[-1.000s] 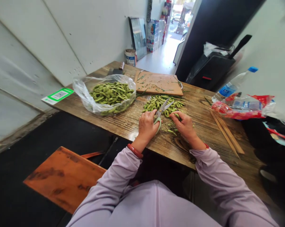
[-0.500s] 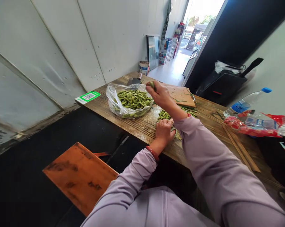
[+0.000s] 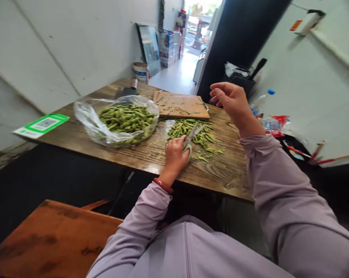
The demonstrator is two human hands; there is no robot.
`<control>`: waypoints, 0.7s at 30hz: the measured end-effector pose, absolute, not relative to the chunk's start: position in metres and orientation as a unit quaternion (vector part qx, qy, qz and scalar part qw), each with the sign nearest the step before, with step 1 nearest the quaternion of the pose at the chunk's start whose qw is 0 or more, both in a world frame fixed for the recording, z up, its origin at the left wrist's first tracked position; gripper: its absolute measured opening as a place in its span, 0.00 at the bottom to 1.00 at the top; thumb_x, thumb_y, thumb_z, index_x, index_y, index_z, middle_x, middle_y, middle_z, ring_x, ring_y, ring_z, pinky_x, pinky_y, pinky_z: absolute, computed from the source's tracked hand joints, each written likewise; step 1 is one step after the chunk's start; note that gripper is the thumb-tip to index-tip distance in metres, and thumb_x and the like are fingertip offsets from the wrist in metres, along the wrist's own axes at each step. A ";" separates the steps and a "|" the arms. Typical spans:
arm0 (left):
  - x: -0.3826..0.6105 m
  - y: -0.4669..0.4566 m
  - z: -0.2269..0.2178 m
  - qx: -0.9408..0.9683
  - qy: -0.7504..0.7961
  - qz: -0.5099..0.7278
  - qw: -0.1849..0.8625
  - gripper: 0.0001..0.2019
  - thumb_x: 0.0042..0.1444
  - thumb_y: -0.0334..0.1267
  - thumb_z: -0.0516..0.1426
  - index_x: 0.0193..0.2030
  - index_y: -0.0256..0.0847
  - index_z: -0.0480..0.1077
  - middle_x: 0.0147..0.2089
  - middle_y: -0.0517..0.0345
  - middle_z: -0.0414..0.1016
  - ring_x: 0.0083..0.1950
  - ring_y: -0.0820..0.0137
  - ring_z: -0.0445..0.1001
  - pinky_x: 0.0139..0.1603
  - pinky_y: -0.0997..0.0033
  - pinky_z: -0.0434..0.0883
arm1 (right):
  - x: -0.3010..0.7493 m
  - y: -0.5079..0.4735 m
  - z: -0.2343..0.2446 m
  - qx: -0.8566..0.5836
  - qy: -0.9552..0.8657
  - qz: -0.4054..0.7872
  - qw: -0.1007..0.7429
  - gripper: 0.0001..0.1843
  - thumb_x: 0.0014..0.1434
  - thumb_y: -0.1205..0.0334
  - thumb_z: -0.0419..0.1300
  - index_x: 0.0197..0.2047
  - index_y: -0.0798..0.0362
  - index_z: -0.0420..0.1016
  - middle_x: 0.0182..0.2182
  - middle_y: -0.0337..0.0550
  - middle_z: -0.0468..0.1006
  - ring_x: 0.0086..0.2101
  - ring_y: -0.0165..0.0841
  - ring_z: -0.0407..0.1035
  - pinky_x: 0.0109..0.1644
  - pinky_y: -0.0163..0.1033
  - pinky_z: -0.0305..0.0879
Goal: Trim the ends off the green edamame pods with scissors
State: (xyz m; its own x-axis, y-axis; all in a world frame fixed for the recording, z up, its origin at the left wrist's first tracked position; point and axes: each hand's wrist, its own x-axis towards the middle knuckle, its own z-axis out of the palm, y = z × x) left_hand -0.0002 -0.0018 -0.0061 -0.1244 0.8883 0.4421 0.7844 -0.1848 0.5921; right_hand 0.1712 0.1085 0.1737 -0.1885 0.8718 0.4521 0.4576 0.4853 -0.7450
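The person's left hand [image 3: 176, 152] is low over the near side of the wooden table [image 3: 232, 158], knuckles up, with the forearm reaching forward and slightly inward from the lower part of the view. Its fingers are wrapped about the pale green handles of a pair of scissors [image 3: 188, 143], the thumb lying along the inner side; the blades stand parted and point away from the body, over a heap of green pods [image 3: 177, 130]. Whether the heel of this hand rests on the wood is hard to tell. A reddish bracelet [image 3: 163, 186] circles the left wrist, just beyond the bunched cuff of the lilac sleeve. The right hand [image 3: 230, 100] is well apart from the left, held up in the air over the far right part of the table. Its wrist is bent so that the fingers point toward the left, loosely curved, with the thumb beneath the index finger; the grasp is released. The right forearm slants up from the lower right corner, its sleeve ending at the wrist. The heap lies on the table in front of the scissors, with a few loose pods [image 3: 203, 159] scattered nearer the body. To its left sits a clear plastic bag [image 3: 87, 115] full of more pods, its mouth spread wide, and behind the heap lies a cutting board [image 3: 181, 104] strewn with green scraps.
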 end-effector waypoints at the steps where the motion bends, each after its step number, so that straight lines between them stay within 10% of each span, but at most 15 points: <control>1: -0.002 0.001 -0.008 0.645 0.626 0.433 0.061 0.22 0.59 0.39 0.61 0.61 0.41 0.72 0.45 0.49 0.77 0.48 0.57 0.73 0.53 0.57 0.69 | 0.186 0.114 0.165 -0.482 -0.719 0.230 0.445 0.12 0.70 0.62 0.55 0.50 0.55 0.77 0.38 0.44 0.82 0.32 0.25 0.73 0.32 0.32 0.68; 9: -0.009 0.004 -0.008 0.555 0.596 0.580 0.011 0.22 0.60 0.42 0.62 0.60 0.39 0.72 0.43 0.51 0.75 0.42 0.62 0.74 0.53 0.58 0.71 | 0.176 0.158 0.069 -0.523 -0.791 0.200 0.246 0.17 0.64 0.66 0.60 0.54 0.61 0.81 0.45 0.51 0.85 0.41 0.34 0.77 0.49 0.38 0.71; 21: -0.014 0.001 -0.006 0.567 0.607 0.556 0.016 0.21 0.60 0.40 0.62 0.59 0.41 0.72 0.44 0.52 0.76 0.42 0.64 0.74 0.52 0.59 0.72 | 0.104 0.145 0.036 -0.440 -0.894 0.074 0.036 0.33 0.67 0.37 0.51 0.67 0.44 0.71 0.70 0.50 0.65 0.67 0.54 0.57 0.67 0.65 0.58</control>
